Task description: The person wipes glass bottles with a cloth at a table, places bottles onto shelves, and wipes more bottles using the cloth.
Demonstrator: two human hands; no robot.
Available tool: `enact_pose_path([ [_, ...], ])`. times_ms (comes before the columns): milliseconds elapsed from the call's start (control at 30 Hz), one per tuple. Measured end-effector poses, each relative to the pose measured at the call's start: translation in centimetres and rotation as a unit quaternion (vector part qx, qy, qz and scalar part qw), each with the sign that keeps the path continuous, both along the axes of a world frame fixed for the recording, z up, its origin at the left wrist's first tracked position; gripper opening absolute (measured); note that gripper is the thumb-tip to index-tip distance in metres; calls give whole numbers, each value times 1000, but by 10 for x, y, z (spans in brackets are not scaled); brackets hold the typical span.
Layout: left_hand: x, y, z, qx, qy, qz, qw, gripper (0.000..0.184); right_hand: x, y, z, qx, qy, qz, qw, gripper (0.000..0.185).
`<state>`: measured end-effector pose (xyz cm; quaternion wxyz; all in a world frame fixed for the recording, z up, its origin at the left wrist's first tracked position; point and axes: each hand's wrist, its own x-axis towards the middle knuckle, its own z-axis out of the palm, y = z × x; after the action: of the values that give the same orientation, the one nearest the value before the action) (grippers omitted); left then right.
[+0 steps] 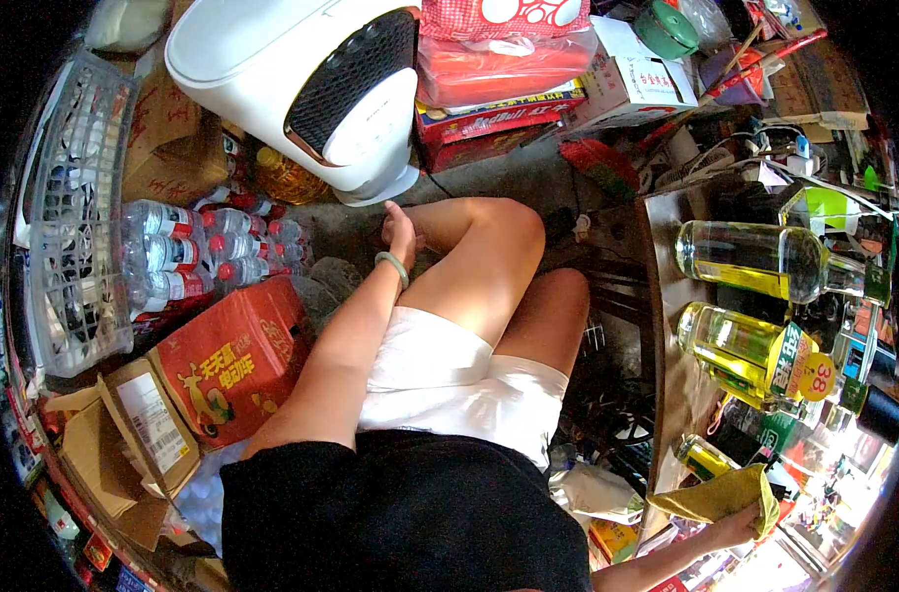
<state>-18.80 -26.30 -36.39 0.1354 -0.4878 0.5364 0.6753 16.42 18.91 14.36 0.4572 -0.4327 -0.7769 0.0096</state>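
Observation:
My left hand (400, 233), with a pale bracelet on its wrist, rests beside my bent leg below the white appliance. Its fingers are apart and partly hidden, with nothing visible in them. At the lower right, my right hand (738, 528) grips a yellow-green cloth (711, 495). The cloth hangs close to a small bottle with yellow liquid (704, 458) on the brown table (670, 395). Farther up that table are a labelled bottle of yellow liquid (731, 347) and a clear glass bottle partly filled with yellow liquid (736, 259).
A white appliance (262, 69) stands ahead. Packs of water bottles (168, 252), a red carton (237, 360), an opened cardboard box (104, 444) and a plastic crate (79, 217) crowd the left. Stacked red boxes (489, 133) and a green container (664, 28) are at the top.

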Motion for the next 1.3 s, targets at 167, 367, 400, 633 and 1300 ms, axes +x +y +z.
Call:
enact_pose_path([
  [167, -2, -3, -7, 108, 22, -44, 993, 90, -9, -10, -1, 4, 24, 25, 999, 41],
  [367, -8, -2, -27, -171, -88, -44, 980, 88, -15, -15, 0, 13, 35, 8, 999, 43],
  [400, -6, -3, -25, -208, -111, -36, 971, 88, -14, -14, -1, 18, 29, 14, 999, 43],
  [633, 0, 1, 42, -20, -20, -2, 1000, 88, -6, -5, 3, 47, -51, -46, 997, 41],
  [1300, -3, 8, 45, -90, -29, -26, 995, 90, -19, -22, 2, 41, -19, -64, 997, 38],
])
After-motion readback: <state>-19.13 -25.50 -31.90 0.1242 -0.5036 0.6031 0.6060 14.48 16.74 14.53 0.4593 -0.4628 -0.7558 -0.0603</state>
